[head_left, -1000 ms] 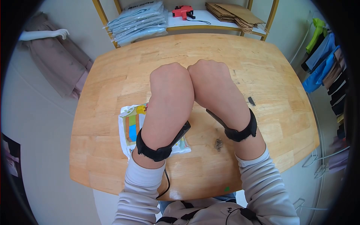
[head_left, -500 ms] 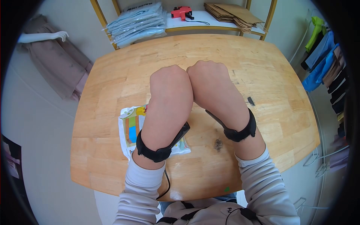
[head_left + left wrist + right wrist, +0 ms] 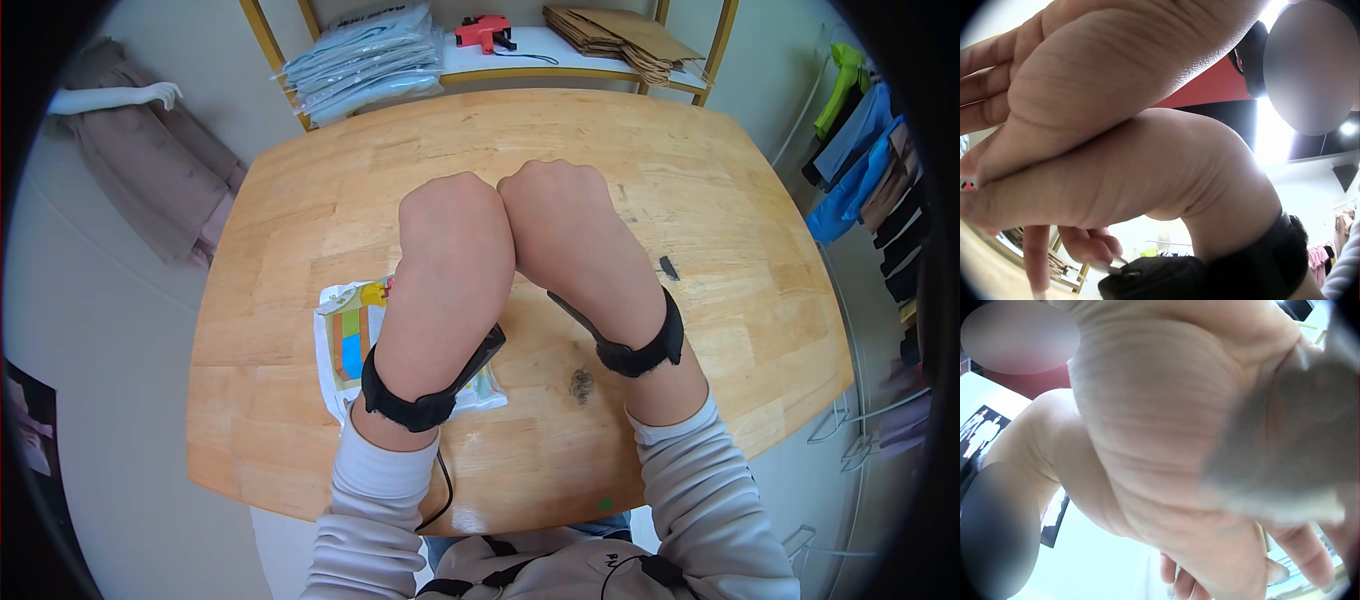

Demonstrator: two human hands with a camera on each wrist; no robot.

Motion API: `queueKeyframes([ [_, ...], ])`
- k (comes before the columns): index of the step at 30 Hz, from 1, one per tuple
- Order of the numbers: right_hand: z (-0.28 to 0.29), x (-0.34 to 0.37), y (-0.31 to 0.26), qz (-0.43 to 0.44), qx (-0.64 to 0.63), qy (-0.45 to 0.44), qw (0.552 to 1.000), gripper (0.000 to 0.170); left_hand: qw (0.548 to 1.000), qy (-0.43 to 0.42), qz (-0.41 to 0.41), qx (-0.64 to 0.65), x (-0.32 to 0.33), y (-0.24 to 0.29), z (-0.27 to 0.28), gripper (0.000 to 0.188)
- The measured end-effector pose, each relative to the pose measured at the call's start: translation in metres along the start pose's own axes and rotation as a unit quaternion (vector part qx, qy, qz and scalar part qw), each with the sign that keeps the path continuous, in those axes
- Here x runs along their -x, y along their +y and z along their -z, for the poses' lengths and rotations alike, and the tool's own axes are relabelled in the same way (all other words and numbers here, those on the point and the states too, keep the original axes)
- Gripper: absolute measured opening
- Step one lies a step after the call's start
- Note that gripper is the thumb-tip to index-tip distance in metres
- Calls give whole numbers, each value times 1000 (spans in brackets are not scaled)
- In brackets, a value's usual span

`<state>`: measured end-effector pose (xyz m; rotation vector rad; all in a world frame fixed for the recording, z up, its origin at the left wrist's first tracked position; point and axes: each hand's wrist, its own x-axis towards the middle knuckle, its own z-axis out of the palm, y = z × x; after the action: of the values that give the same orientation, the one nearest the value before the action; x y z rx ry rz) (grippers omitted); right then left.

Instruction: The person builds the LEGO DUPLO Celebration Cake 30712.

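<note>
My left hand [image 3: 455, 225] and right hand [image 3: 558, 205] are held out over the table, side by side, with their inner edges touching. Both wrists bend downward, so the head view shows only the backs and hides the fingers. Several straight fingers [image 3: 988, 84] of one hand show in the left wrist view, and loosely bent fingers hang lower down. The right wrist view is filled by a palm [image 3: 1154, 419], partly overlapped by a blurred grey patch. Nothing gripped shows. A white package [image 3: 328, 350] printed with coloured blocks lies partly hidden under my left forearm.
Beyond the wooden table [image 3: 760, 330], a shelf holds plastic-wrapped garments [image 3: 365, 60], a red label gun [image 3: 484, 33] and brown paper bags [image 3: 620, 40]. Clothes [image 3: 850, 190] hang at the right. A mannequin arm [image 3: 115, 97] reaches in from the left. Black straps [image 3: 410, 405] circle both wrists.
Both hands keep their pose side by side. The head view has shifted only slightly.
</note>
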<state>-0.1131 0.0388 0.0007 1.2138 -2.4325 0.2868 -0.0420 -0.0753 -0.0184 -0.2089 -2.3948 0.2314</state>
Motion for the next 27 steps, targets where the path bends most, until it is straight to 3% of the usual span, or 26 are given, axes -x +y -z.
queueKeyframes([
  [5,4,1,-1,-2,17,-9,1000,9,999,-19,13,38,-2,1,1,6],
  [7,4,1,-1,-5,19,-17,1000,9,1000,4,-9,-9,-1,2,-1,5],
  [11,4,3,0,-4,-3,-5,1000,9,1000,18,-2,14,-2,2,-2,3],
  [14,3,1,0,2,-5,-4,1000,9,1000,-19,12,0,-6,2,1,2],
  [16,2,1,1,5,-9,-4,1000,9,992,-91,58,58,-11,3,6,2],
  [17,2,1,1,5,-6,-3,1000,9,992,-91,58,58,-9,2,3,2],
  [19,2,1,1,5,-3,-2,1000,9,1000,2,-5,-3,-3,1,-3,2],
  [23,2,-1,0,-7,-7,-28,1000,9,998,-53,20,26,-3,2,1,3],
  [25,3,-1,0,-12,-10,-42,999,9,1000,8,-7,30,2,1,-2,5],
  [27,2,-1,0,-10,-12,-38,999,9,1000,6,-7,13,4,1,-5,6],
])
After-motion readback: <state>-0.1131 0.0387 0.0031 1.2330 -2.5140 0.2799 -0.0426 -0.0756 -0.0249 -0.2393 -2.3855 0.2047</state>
